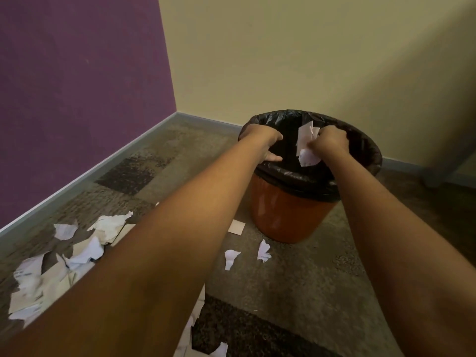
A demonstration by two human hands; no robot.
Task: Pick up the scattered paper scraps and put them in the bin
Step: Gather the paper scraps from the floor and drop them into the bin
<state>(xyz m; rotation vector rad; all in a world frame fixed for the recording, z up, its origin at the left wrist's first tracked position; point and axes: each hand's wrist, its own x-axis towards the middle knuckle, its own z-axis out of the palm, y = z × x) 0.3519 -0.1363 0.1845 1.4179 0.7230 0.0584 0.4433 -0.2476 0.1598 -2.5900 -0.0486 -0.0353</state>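
Over the bin [291,210] mouth: our right hand [328,143] grip clenched on paper scraps [305,145]; left hand [268,148] grip released, empty; more scraps [85,251] on the floor [296,279].

Your arms are bare the whole way up from the fingers — no sleeve, cuff, watch or band shows anywhere behind them. Your left hand [268,146] wears no glove and no ring that can be seen; its thumb is plain, the nail too blurred to judge. Your right hand [328,144] is likewise ungloved — knuckles rounded, no jewellery visible above the fingers.
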